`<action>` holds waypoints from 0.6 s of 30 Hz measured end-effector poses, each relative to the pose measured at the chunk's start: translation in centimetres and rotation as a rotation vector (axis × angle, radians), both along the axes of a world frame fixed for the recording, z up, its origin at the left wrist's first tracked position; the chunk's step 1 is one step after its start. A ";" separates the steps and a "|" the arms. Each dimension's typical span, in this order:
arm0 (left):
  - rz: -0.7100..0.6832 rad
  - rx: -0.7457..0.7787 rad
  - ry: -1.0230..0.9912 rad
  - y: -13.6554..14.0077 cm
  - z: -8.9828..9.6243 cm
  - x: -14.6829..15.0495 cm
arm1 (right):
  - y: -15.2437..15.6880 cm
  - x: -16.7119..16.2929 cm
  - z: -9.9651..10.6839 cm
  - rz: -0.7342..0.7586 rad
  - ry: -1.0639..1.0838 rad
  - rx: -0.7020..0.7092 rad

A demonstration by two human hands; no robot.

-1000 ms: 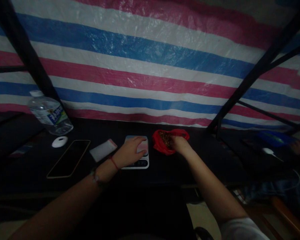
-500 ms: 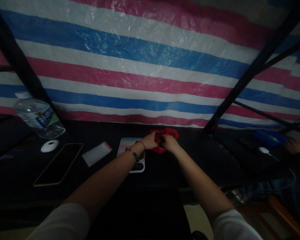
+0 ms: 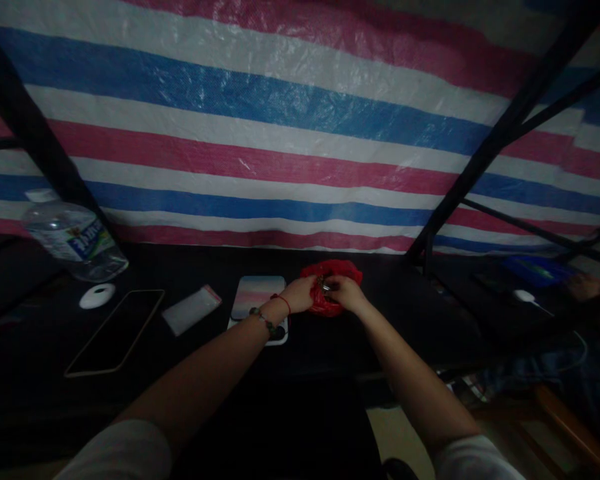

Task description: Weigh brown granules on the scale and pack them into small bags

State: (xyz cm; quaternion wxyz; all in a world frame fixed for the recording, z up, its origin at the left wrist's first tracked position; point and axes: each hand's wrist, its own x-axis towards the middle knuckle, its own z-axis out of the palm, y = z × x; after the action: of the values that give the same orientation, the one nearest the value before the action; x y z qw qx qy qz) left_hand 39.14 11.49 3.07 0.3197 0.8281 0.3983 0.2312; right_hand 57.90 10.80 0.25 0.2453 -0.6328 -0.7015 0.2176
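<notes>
Handling a crumpled red plastic bag (image 3: 326, 308), left hand (image 3: 301, 294) at nine o'clock, right hand (image 3: 346, 293) at three, we seem midway, brownish bits (image 3: 323, 283) inside. Our fingers' grasp we cannot tell.

An open red plastic bag (image 3: 327, 309) rests on the black counter (image 3: 410, 320). The left hand (image 3: 300, 295) touches its left side; the right hand (image 3: 349, 293) has its fingers at the mouth, grasp unclear. Left of the bag, in outward order: white scale (image 3: 257, 300), translucent packet (image 3: 192, 311), dark phone (image 3: 116, 333), white oval object (image 3: 97, 295), clear bottle (image 3: 75, 237). Striped sheeting (image 3: 260, 160) hangs behind the bag.
</notes>
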 end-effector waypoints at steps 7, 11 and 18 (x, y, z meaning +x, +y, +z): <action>0.139 0.016 0.042 0.2 0.3 0.3 | -2.5 0.4 1.3 -0.049 -0.142 -0.025; 0.051 -0.079 0.064 0.8 0.6 1.4 | -2.1 -0.7 2.0 -0.017 -0.159 -0.047; -0.011 -0.044 -0.051 1.0 0.3 2.2 | -0.6 -1.6 0.5 -0.039 -0.003 0.043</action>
State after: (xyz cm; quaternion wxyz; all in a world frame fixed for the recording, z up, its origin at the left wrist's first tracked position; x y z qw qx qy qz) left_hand 41.34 12.51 3.36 0.3492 0.8170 0.3904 0.2414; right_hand 56.25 10.18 0.77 0.2620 -0.6414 -0.6938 0.1964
